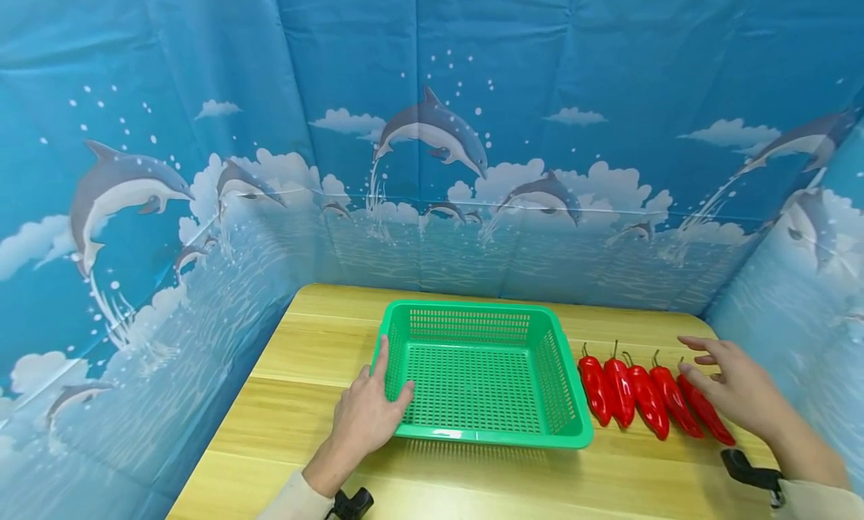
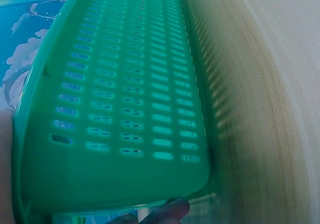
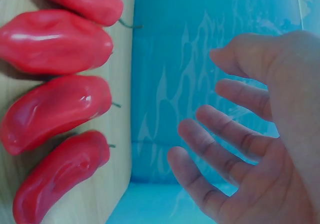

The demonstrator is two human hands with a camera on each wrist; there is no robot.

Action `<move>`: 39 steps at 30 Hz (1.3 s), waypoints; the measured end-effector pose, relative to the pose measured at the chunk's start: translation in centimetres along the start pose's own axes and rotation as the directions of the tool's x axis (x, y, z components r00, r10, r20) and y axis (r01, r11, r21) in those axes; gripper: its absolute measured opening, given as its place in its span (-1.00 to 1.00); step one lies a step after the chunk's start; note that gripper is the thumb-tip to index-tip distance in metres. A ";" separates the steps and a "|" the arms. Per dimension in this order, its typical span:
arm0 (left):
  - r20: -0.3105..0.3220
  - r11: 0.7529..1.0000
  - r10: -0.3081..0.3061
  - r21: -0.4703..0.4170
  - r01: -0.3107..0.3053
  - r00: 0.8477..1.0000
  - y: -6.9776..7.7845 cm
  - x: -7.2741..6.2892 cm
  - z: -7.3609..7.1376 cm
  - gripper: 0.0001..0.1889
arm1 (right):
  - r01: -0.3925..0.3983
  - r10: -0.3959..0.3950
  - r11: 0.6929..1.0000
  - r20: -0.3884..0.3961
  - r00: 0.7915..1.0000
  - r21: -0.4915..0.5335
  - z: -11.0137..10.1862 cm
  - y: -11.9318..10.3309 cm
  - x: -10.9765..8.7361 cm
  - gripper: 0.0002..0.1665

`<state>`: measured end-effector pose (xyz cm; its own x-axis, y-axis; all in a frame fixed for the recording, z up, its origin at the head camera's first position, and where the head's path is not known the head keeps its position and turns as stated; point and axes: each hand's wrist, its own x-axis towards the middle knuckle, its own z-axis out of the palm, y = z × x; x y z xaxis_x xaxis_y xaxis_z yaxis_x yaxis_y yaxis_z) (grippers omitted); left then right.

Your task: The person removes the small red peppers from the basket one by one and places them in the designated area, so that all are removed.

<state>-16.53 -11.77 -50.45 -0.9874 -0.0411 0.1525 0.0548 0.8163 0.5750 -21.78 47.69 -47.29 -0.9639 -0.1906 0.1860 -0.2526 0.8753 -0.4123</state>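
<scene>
A green plastic basket (image 1: pixel 472 389) with slotted walls stands on the wooden table, nothing in it. My left hand (image 1: pixel 367 411) holds its near left corner, thumb over the rim. Fingertips (image 2: pixel 172 210) show around the basket's end in the left wrist view. To the right of the basket, several red peppers (image 1: pixel 646 401) lie side by side in a row, green stems pointing away from me. Over the rightmost pepper (image 1: pixel 707 413) hovers my right hand (image 1: pixel 739 392). Its fingers (image 3: pixel 192 176) are spread and loosely bent, apart from the peppers in the right wrist view.
The yellow wood-grain table (image 1: pixel 270 430) has rounded far corners. A blue curtain (image 1: pixel 432 235) printed with dolphins and waves hangs behind it and along both sides. Black wrist straps (image 1: pixel 749 471) with devices sit on my wrists.
</scene>
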 end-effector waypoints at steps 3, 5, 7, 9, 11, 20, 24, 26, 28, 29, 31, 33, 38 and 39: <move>0.001 1.000 0.000 -0.003 0.000 1.000 0.1 0.1 0.0 0.06 | 0.019 -0.020 1.000 -0.025 1.000 -0.006 0.0 -0.6 0.0 -0.33; 0.002 1.000 0.001 -0.004 0.000 1.000 0.1 0.1 0.0 0.06 | 0.028 -0.028 1.000 -0.029 0.999 -0.004 -0.1 -1.1 0.0 -0.34; 0.003 1.000 -0.001 -0.003 0.001 1.000 0.1 0.1 0.1 0.06 | 0.037 -0.037 0.999 -0.035 0.999 -0.003 -0.2 -1.6 0.0 -0.35; 0.005 1.000 -0.001 -0.003 0.001 1.000 0.1 0.2 0.1 0.05 | 0.043 -0.043 0.999 -0.036 0.998 0.000 -0.2 -2.2 -0.1 -0.36; 0.005 1.000 0.001 -0.003 -0.001 1.000 0.1 0.2 0.1 0.05 | 0.053 -0.054 0.999 -0.050 0.997 -0.012 0.0 -2.8 -0.1 -0.38; 0.007 1.000 0.017 0.004 -0.017 1.000 0.1 0.2 0.0 0.05 | 0.159 -0.161 0.987 -0.127 0.979 -0.026 1.0 -4.8 -0.2 -0.38; 0.008 1.000 0.010 0.008 -0.010 1.000 0.0 0.2 -0.1 0.05 | 0.177 -0.181 0.983 -0.122 0.976 -0.046 1.3 -5.9 -0.1 -0.38; 0.009 1.000 0.006 0.009 -0.006 1.000 0.1 0.2 -0.2 0.05 | 0.176 -0.180 0.983 -0.114 0.977 -0.047 1.4 -6.4 -0.1 -0.37; 0.007 1.000 0.008 0.006 -0.008 1.000 0.1 0.2 -0.2 0.05 | 0.175 -0.178 0.984 -0.107 0.978 -0.039 1.5 -6.9 0.0 -0.36; 0.006 1.000 0.009 0.006 -0.009 1.000 0.1 0.2 -0.2 0.05 | 0.178 -0.181 0.983 -0.107 0.978 -0.040 1.6 -7.0 0.0 -0.36; 0.007 1.000 0.008 0.005 -0.008 1.000 0.0 0.2 -0.2 0.05 | 0.173 -0.175 0.984 -0.099 0.980 -0.029 1.7 -7.4 0.0 -0.36; 0.009 1.000 0.005 0.003 -0.005 1.000 0.0 0.1 -0.2 0.05 | 0.172 -0.173 0.985 -0.094 0.980 -0.025 1.8 -7.7 0.0 -0.36; 0.014 1.000 0.002 0.000 -0.002 1.000 0.0 0.1 -0.2 0.04 | 0.200 -0.203 0.979 -0.118 0.972 -0.040 2.2 -8.2 0.1 -0.36; 0.012 1.000 0.003 -0.001 -0.003 1.000 0.0 0.2 -0.2 0.04 | 0.204 -0.207 0.978 -0.117 0.971 -0.039 2.3 -8.4 0.1 -0.35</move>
<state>-16.66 -11.87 -50.23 -0.9890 -0.0320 0.1445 0.0576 0.8160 0.5751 -19.95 39.34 -45.88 -0.8740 -0.3141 0.3707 -0.4403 0.8347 -0.3309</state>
